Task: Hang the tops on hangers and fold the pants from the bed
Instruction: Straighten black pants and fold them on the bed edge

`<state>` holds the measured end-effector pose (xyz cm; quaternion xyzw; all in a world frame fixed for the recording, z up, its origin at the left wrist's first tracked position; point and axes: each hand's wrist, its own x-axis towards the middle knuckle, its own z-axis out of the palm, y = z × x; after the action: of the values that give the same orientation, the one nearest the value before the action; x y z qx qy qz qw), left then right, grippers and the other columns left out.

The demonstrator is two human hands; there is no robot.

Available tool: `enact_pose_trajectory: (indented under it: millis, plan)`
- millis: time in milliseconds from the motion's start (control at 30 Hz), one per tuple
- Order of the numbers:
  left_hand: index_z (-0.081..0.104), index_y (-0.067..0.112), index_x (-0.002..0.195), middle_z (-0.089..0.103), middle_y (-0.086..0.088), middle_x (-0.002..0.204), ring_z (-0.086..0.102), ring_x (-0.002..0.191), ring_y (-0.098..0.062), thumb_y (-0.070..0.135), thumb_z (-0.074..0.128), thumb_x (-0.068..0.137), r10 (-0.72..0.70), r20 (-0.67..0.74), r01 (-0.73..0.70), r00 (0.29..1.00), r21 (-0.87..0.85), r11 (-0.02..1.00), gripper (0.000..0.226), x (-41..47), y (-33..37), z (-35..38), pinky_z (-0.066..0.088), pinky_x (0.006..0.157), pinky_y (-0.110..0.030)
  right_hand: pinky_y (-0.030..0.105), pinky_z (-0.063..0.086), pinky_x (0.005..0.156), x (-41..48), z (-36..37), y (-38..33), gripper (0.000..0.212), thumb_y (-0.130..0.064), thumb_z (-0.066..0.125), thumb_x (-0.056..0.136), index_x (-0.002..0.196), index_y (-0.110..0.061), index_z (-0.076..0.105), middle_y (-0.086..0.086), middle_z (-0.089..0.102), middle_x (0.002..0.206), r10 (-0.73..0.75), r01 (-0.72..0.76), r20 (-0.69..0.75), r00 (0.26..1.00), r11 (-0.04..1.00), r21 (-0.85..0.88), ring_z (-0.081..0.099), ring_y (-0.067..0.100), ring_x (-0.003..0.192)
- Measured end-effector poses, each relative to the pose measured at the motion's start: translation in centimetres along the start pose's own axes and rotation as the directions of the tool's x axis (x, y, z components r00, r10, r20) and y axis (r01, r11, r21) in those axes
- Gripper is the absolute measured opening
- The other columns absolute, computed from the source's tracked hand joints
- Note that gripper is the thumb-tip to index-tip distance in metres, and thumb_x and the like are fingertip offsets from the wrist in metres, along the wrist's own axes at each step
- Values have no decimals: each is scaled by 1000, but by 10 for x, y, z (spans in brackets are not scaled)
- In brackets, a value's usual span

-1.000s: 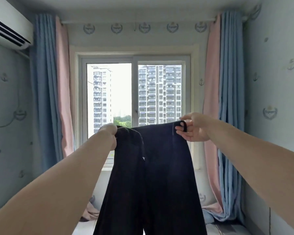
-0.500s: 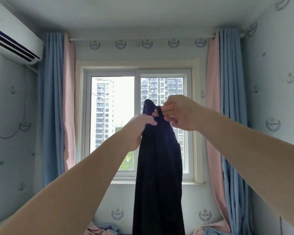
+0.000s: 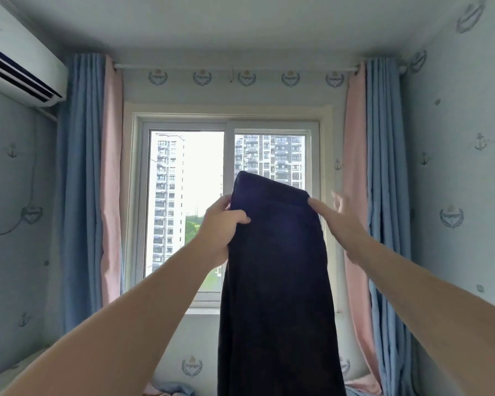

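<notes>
1. Now, the dark pants (image 3: 275, 267) hang lengthwise in the centre of the frame, in front of the window (image 3: 189, 195); the legs drop past the lower edge; your left hand (image 3: 222, 224) grips the waistband's left edge, fingers curled over the front of the cloth.
2. Your right hand (image 3: 337, 218), right of centre, has its fingers spread and blurred; one fingertip touches the waistband's right corner; nothing there looks pinched.
3. Close that right hand on the corner before you lower anything; a single grip probably lets the two legs twist apart.
4. Line the legs up seam to seam while they hang; their weight should do most of the smoothing.
5. Lay them flat, then fold hem toward waistband; the landing spot lies below the frame, so look down first.
</notes>
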<state>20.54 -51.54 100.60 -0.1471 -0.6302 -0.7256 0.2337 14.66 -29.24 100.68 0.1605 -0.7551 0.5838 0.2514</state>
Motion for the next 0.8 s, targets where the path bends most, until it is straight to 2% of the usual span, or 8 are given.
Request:
enact_pose_trajectory:
  millis: [67,133,167,300,400,500,600,800]
  plan:
    - [66,13,109,73,-8,94,71,80,-25,-13,48,86,7,59,-4,998,-53,999,39,0,12,-13,59,66,-35,46,34,112,-8,0,19,86,-75,57,81,151,-30,37,-4,45,153,246,-323,355,902,930,174,47,21,134]
    - [65,11,112,73,-8,94,71,78,-24,-12,47,86,-7,99,12,995,-54,998,39,0,19,-26,60,67,-35,48,41,109,-22,7,22,74,-75,51,83,135,-23,62,4,64,136,261,-532,620,740,792,300,62,28,122]
    - [65,10,113,73,-9,95,71,79,-25,-12,47,85,-17,107,22,994,-44,999,39,0,20,-33,60,68,-36,48,44,107,-28,14,20,69,-71,51,86,126,-18,70,8,68,129,238,-557,658,714,763,328,66,31,117]
    - [67,9,113,71,-15,103,67,86,-30,-12,48,81,-49,21,48,999,51,998,42,3,21,-70,55,82,-43,43,52,98,-26,44,-3,40,-28,65,91,123,-2,67,13,74,115,212,-398,507,836,869,292,72,29,104]
    - [67,13,101,70,-13,102,62,88,-29,-7,53,79,-49,-125,71,991,179,981,33,3,24,-101,51,84,-43,32,62,72,-15,63,-31,27,-8,67,92,117,2,66,10,78,95,148,-219,263,953,939,265,76,23,82]
    - [65,13,106,71,-11,104,63,92,-29,10,62,70,-48,-142,73,989,177,982,36,-1,36,-124,50,81,-40,39,61,81,-16,92,-64,17,-9,68,93,108,-3,70,10,77,92,71,-98,153,986,979,181,75,27,84]
    - [67,14,110,76,-6,104,70,98,-25,21,70,83,-57,-107,68,993,108,992,27,-6,53,-147,56,87,-38,46,59,89,-25,118,-93,14,-12,66,95,108,-8,70,11,76,100,18,-37,101,995,982,186,73,31,93]
    - [66,22,91,72,-2,103,68,97,-23,32,70,92,21,-161,-11,987,62,998,11,-11,75,-180,54,78,-33,34,59,73,-43,146,-133,11,-14,64,96,105,-14,71,5,74,99,-40,34,30,999,981,188,71,22,87]
